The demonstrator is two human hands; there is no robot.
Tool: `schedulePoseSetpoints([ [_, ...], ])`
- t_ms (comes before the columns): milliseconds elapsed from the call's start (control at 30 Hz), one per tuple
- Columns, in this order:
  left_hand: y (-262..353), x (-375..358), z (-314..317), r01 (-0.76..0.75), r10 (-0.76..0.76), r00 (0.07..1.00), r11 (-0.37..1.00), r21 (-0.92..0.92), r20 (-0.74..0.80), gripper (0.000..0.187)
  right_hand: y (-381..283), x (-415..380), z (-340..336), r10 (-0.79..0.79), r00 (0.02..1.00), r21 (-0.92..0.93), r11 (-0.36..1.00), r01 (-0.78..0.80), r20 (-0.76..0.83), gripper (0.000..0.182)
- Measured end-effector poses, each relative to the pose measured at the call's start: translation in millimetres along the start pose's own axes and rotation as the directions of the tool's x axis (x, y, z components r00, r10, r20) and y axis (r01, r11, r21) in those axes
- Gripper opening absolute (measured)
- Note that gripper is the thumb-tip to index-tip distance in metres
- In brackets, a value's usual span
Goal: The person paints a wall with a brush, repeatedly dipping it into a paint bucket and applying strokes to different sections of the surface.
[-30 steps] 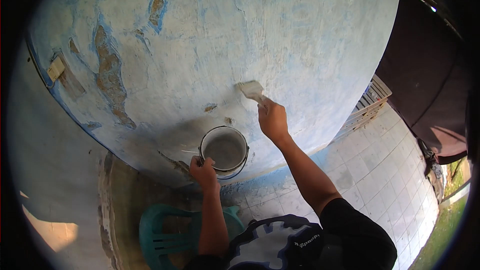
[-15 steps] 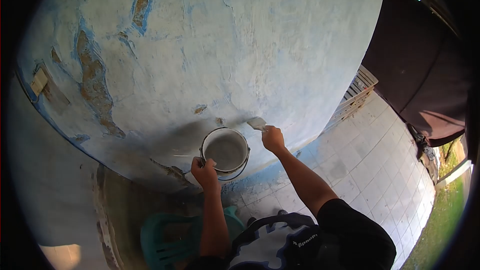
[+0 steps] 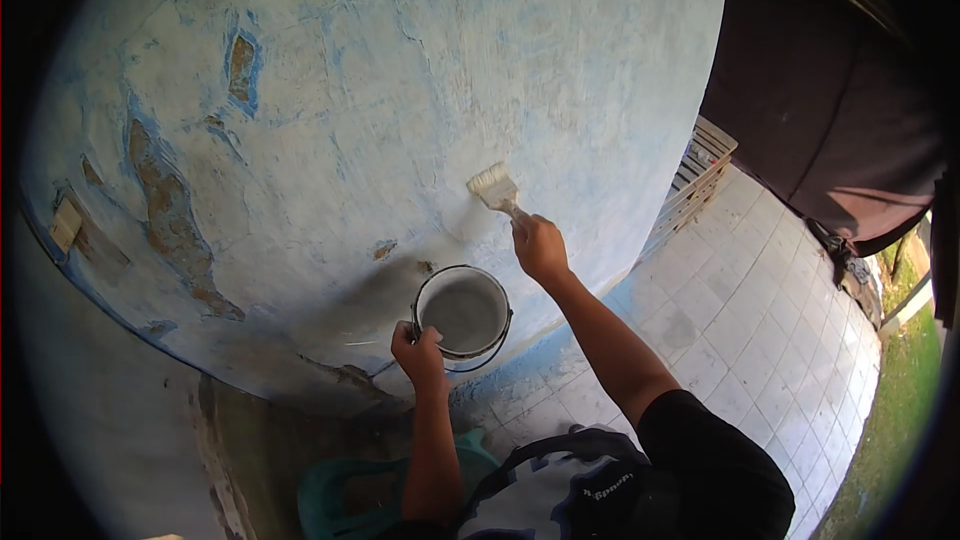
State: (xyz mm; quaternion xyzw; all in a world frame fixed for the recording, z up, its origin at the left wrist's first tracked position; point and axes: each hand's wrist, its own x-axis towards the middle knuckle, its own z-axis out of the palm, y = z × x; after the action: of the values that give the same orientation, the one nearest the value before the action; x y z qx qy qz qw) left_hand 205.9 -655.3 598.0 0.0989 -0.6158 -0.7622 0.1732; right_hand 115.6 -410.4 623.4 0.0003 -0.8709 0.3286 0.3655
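Note:
My right hand (image 3: 541, 249) is closed round the handle of a wide, pale paintbrush (image 3: 496, 188), whose light bristles are at the wall and point up and left. Patchy white and blue paint covers the wall (image 3: 400, 110), with brown spots where it has flaked off. My left hand (image 3: 420, 355) grips the left rim of a small bucket (image 3: 462, 310), lower down and left of the brush. The bucket has a thin wire handle and a greyish-white inside; how full it is I cannot tell.
Below the bucket is a green plastic chair (image 3: 340, 490). White floor tiles (image 3: 740, 340) run along the right. A slatted crate (image 3: 700, 175) stands by the wall's right edge, beside a large dark cloth (image 3: 820, 110). A switch plate (image 3: 66, 224) is at far left.
My right hand has moved the brush up and slightly left along the wall. The bucket and my left hand sit slightly further right and lower in view, while the wall has shifted left.

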Motion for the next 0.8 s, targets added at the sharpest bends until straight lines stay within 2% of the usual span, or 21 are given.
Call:
schedulePoseSetpoints([
  [67, -2.2, 3.9, -1.4, 0.015, -0.014, 1.000, 1.000, -0.020, 0.019, 0.026, 26.6, -30.2, 15.3, 0.178, 0.971, -0.095, 0.982, -0.164, 0.161, 0.021],
  [100, -3.6, 3.4, -2.7, 0.030, -0.029, 0.999, 0.999, -0.036, 0.030, 0.026, 46.5, -42.6, 22.1, 0.181, 0.970, -0.099, 0.981, -0.167, 0.163, 0.021],
  [167, -2.5, 0.7, -5.9, 0.020, -0.020, 0.999, 1.000, -0.009, 0.032, 0.027, 78.6, -65.0, 32.4, 0.294, 0.900, -0.199, 0.951, -0.239, 0.322, 0.021],
  [233, -0.1, 6.3, -3.3, -0.003, 0.003, 0.999, 1.000, 0.004, 0.032, 0.027, 64.4, -57.2, 20.2, 0.272, 0.918, -0.168, 0.958, -0.231, 0.288, 0.020],
  [300, -2.3, 6.7, -2.9, -0.026, 0.026, 0.999, 1.000, -0.002, 0.031, 0.029, 25.3, -34.9, -5.7, 0.207, 0.960, -0.019, 0.978, -0.207, 0.189, 0.019],
  [400, 1.1, 5.4, 0.5, -0.029, 0.028, 0.999, 1.000, 0.012, 0.038, 0.032, -29.9, -2.0, -41.0, -0.024, 1.000, 0.181, 0.983, 0.022, 0.007, 0.022],
  [433, 0.2, 6.3, 1.3, -0.027, 0.026, 0.999, 1.000, 0.016, 0.031, 0.032, -49.8, 5.3, -59.3, -0.023, 1.000, 0.185, 0.982, 0.020, 0.014, 0.022],
  [500, -3.2, 7.4, 0.6, -0.139, 0.137, 0.989, 0.990, 0.019, 0.050, 0.035, -93.1, 13.9, -99.1, -0.004, 0.991, 0.267, 0.963, -0.032, 0.136, 0.026],
  [567, 2.9, 6.3, -2.9, -0.170, 0.169, 0.984, 0.985, 0.030, 0.049, 0.036, -114.1, 15.7, -132.0, -0.064, 0.960, 0.314, 0.949, -0.026, 0.273, 0.029],
  [600, 5.1, 6.6, -4.8, -0.217, 0.214, 0.975, 0.975, 0.043, 0.060, 0.033, -119.7, 15.9, -144.6, -0.097, 0.935, 0.322, 0.946, -0.020, 0.342, 0.032],
  [633, 7.3, 7.5, -6.0, -0.262, 0.258, 0.963, 0.964, 0.053, 0.073, 0.031, -123.4, 15.5, -156.0, -0.101, 0.933, 0.326, 0.945, -0.019, 0.345, 0.032],
  [700, 12.6, 10.5, -7.8, -0.312, 0.307, 0.948, 0.948, 0.054, 0.086, 0.032, -128.2, 12.5, -174.8, -0.167, 0.841, 0.271, 0.962, 0.025, 0.514, 0.028],
  [733, 15.7, 11.0, -7.7, -0.362, 0.355, 0.929, 0.931, 0.052, 0.105, 0.034, -130.4, 10.8, -181.0, -0.168, 0.839, 0.271, 0.962, 0.025, 0.518, 0.028],
  [800, 24.8, 10.2, -3.4, -0.388, 0.381, 0.916, 0.921, 0.033, 0.127, 0.034, -133.4, 7.3, -188.4, -0.260, 0.783, 0.178, 0.965, 0.192, 0.565, 0.023],
])
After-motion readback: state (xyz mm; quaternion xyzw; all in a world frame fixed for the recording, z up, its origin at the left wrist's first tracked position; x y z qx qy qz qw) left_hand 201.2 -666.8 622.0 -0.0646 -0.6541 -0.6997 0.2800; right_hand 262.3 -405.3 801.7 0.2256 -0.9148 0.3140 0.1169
